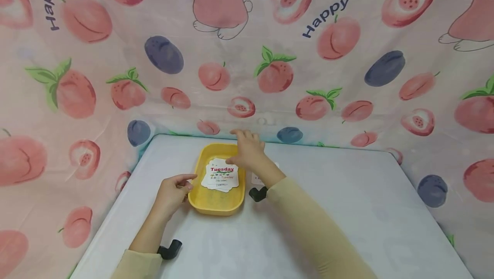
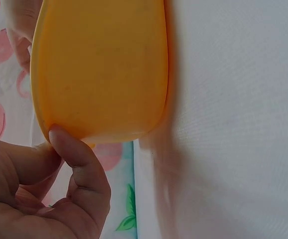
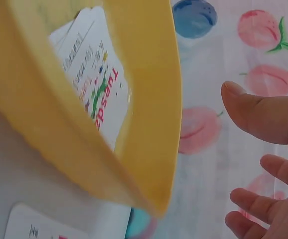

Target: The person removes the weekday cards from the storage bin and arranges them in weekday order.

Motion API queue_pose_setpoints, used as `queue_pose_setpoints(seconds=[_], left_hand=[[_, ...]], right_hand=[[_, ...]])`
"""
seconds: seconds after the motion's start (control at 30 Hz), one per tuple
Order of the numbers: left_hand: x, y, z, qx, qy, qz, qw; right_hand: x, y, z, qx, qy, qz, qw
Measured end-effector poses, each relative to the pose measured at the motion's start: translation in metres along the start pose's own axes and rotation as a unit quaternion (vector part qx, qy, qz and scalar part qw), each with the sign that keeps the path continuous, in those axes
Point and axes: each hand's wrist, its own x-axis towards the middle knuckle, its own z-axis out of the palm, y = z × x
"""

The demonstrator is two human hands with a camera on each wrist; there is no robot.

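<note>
A yellow plastic tray [image 1: 220,206] stands on the white table, holding a loose stack of white cards [image 1: 221,180]. The top card reads "Tuesday" in red, with small coloured stars. At the tray's left edge my left hand [image 1: 171,193] pinches the rim between thumb and fingers, which the left wrist view shows close up at the tray corner [image 2: 59,114]. Over the tray's far right side hovers my right hand [image 1: 250,148], its fingers spread and holding nothing. In the right wrist view the right hand [image 3: 278,174] is apart from the tray wall [image 3: 153,99].
Another white card [image 1: 257,179] lies on the table right of the tray, partly hidden by my right forearm. A fruit-patterned cloth [image 1: 239,86] hangs behind the table and along its sides. Black pieces [image 1: 170,250] sit at both wrists. The white tabletop [image 1: 347,210] stretches to the right.
</note>
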Motion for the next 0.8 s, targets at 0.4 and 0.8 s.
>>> queue_pose_setpoints(seconds=[0.4, 0.8], left_hand=[[0.002, -0.001, -0.002, 0.003, -0.002, 0.011, 0.9999], [0.001, -0.002, -0.001, 0.001, -0.002, 0.014, 0.9999]], right_hand=[[0.004, -0.022, 0.018, 0.012, -0.036, -0.030, 0.9988], [0.006, -0.032, 0.040, 0.016, -0.067, -0.026, 0.9973]])
